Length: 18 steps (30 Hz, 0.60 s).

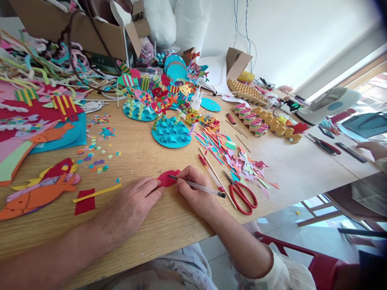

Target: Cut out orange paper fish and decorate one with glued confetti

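Observation:
A red paper cutout [167, 179] lies on the wooden table in front of me. My left hand [139, 200] rests flat at its left edge, fingertips pressing on the paper. With my right hand [195, 189] I grip a clear-barrelled pen [205, 188], its dark tip touching the cutout. The far edge of the cutout is partly hidden by my right fingers. To the right of that hand lie a red pen [213, 175], a thin wooden stick [225, 185] and red-handled scissors [242, 196]. A red paper square [85, 202] with a yellow strip [96, 193] across it lies left.
Paper scraps [244, 163] and strips spread right of centre. Blue paper bases [171, 132] with colourful paper fish stand behind. Orange fish cutouts [36, 199] and paper dots [98, 163] lie left. Egg-carton pieces [250, 119] and pliers [325, 145] are farther right, near another person's hand [375, 149].

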### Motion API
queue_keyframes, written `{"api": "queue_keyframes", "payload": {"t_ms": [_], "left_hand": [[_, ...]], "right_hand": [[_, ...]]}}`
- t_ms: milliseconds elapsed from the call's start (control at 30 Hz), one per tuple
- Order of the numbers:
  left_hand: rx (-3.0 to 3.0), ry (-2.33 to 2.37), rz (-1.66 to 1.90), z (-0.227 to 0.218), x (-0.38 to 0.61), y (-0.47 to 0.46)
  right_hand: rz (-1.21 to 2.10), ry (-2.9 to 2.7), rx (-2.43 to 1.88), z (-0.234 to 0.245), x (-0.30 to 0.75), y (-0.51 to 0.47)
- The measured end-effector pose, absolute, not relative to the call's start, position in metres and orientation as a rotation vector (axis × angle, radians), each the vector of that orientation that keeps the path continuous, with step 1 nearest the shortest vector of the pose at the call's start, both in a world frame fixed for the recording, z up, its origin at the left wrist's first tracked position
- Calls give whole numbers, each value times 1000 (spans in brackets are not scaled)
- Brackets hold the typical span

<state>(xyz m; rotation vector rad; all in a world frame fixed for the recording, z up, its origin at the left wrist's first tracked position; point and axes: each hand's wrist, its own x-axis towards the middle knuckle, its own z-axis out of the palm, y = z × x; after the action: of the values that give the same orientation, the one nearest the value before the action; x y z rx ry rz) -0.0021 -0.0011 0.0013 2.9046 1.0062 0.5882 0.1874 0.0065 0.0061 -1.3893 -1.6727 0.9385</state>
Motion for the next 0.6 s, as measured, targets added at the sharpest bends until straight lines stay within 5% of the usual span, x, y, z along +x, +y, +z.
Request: {"api": "queue_keyframes", "payload": {"t_ms": [600], "left_hand": [[2953, 1052, 558, 3, -2, 0]], "right_hand": [[917, -1716, -1430, 6, 187, 7]]}}
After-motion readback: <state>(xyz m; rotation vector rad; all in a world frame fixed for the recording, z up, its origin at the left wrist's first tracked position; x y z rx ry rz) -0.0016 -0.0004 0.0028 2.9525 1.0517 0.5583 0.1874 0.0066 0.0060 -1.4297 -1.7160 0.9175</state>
